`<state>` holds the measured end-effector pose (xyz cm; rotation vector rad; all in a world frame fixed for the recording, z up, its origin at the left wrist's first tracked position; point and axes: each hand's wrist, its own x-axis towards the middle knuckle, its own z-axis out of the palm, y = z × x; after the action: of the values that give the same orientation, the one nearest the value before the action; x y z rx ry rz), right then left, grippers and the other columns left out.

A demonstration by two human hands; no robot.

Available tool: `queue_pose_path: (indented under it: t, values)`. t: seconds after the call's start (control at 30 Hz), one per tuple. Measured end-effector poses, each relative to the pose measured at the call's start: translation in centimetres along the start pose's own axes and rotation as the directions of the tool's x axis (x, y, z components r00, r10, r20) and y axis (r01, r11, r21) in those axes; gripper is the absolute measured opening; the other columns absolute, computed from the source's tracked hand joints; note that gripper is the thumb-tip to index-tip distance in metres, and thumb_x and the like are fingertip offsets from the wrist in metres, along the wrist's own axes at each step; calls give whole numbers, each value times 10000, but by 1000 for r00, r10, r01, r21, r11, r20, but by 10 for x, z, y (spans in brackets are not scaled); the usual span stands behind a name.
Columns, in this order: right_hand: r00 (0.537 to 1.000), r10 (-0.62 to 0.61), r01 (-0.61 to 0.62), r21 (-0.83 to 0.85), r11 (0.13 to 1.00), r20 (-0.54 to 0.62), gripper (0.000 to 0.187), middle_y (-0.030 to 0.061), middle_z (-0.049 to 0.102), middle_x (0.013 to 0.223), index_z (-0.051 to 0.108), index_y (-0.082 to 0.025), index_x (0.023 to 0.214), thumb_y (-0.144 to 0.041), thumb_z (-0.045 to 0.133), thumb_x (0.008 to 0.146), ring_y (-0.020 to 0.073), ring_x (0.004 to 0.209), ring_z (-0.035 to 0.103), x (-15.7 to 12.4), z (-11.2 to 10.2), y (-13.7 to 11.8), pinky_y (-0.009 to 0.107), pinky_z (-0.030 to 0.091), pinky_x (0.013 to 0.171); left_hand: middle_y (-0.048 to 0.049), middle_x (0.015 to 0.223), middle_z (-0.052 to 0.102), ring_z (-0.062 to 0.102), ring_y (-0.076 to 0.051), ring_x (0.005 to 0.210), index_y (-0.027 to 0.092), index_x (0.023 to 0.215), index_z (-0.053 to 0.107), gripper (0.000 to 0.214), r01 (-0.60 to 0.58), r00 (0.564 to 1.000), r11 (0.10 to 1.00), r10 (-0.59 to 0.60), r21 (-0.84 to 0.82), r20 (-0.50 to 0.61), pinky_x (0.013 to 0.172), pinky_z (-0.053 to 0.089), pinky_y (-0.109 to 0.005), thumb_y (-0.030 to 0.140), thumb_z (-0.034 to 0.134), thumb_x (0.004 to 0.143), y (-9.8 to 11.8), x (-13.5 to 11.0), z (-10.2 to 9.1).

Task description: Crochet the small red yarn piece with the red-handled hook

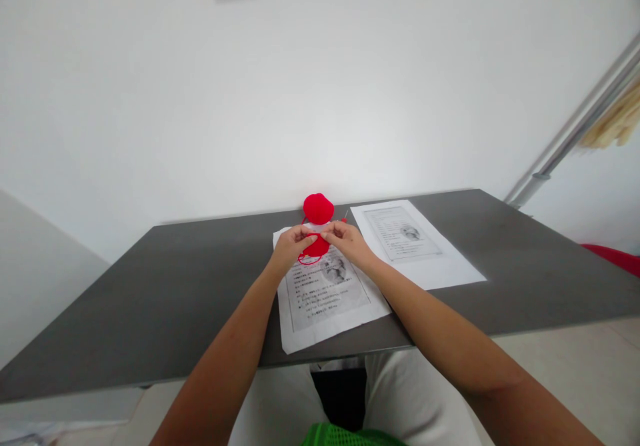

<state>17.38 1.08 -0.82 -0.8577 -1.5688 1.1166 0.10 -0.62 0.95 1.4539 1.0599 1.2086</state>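
Between my two hands is a small red crocheted piece (pixel 317 246), its upper edge pinched from both sides. My left hand (pixel 289 247) grips the left part with thumb and fingers. Opposite it, my right hand (pixel 351 241) pinches the right part, the thumbs close together. A loop of red yarn hangs under the piece near my left hand. Just beyond my hands sits a red ball of yarn (pixel 318 209). A small tool with a red handle and thin metal shaft (pixel 345 219), like a crochet hook, lies behind my right hand.
Under my hands lies a printed sheet (pixel 320 329) with text and a picture. A second printed sheet (pixel 445 269) rests to its right on the dark grey table (pixel 200 286). A white wall (pixel 250 99) stands behind the table. A grey pipe (pixel 575 126) slants at the right.
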Motion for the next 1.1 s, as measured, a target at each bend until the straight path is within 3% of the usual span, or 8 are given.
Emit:
queue_pose_path:
  t: [0.73,1.1]
  values:
    - [1000,-11,11,-74,997,-2,163,-15,597,678,604,-197,735,-358,616,754,143,633,516,1,0,2,283,396,641,16,636,643,579,-139,610,178,672,632,179,-65,998,997,66,42,-9,625,461,-275,312,743,632,0,1,2]
    - [1000,-7,7,6,1000,-27,178,-28,570,640,591,-197,722,-370,623,746,133,599,504,0,0,-2,285,393,637,12,667,676,600,-136,623,169,712,639,254,3,1000,1000,-3,-25,-7,674,485,-290,365,780,633,2,-1,2]
